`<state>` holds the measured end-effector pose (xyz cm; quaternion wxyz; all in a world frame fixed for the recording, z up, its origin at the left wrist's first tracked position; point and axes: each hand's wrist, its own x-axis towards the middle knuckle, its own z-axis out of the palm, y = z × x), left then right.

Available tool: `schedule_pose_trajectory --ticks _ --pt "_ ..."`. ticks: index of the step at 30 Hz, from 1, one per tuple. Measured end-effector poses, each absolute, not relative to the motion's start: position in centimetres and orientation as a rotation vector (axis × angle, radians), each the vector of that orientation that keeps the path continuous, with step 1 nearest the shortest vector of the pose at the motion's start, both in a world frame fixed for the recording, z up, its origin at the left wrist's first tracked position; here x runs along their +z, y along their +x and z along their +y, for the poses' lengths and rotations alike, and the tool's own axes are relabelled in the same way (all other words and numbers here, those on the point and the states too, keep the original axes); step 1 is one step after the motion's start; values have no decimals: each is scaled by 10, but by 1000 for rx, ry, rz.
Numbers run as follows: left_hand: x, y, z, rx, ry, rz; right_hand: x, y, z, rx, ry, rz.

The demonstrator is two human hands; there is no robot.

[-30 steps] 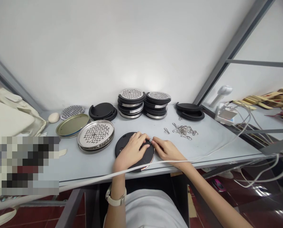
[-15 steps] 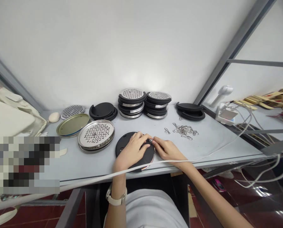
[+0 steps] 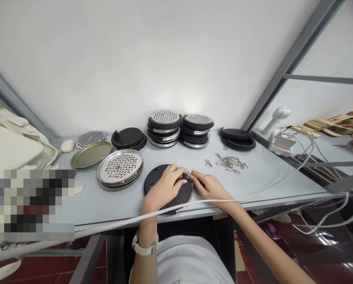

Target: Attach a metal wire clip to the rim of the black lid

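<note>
A black round disc [image 3: 184,193] with a shiny coppery edge lies flat at the table's front edge. Across its top rests my left hand [image 3: 170,183], holding it down with fingers bent and thumb and forefinger reaching toward its right edge. There, my right hand [image 3: 207,186] pinches a small metal clip [image 3: 187,176], partly hidden by the fingertips. Loose metal clips [image 3: 231,162] lie in a heap to the right, with one single clip [image 3: 208,163] apart from them. Perforated silver discs [image 3: 120,165] are stacked left of my left hand.
Two stacks of black-and-silver discs [image 3: 164,132] stand against the wall. Other black discs [image 3: 128,138] lie beside them, with more black discs [image 3: 238,138] at the right. An olive lid [image 3: 91,155] sits at the left. A white cable [image 3: 217,201] crosses in front of my forearms.
My right fingertips have shifted very slightly at the disc's edge, and more of the small metal clip shows. The left hand and the disc stay nearly still.
</note>
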<state>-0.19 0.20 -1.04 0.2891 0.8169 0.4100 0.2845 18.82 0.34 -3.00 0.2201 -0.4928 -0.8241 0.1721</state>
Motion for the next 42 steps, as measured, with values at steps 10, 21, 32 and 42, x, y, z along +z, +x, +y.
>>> schedule_pose_trajectory --ticks 10,21,32,42 --pt "-10 -3 3 762 2181 1091 -29 188 3 494 -1348 -2266" --pt "-9 -3 1 760 2173 1101 -28 188 1 512 -1328 -2256" --pt "-9 -3 0 764 2179 1099 -30 186 0 512 -1335 -2237" --pt "-9 -2 0 752 2184 1101 -32 186 -1 458 -1341 -2246"
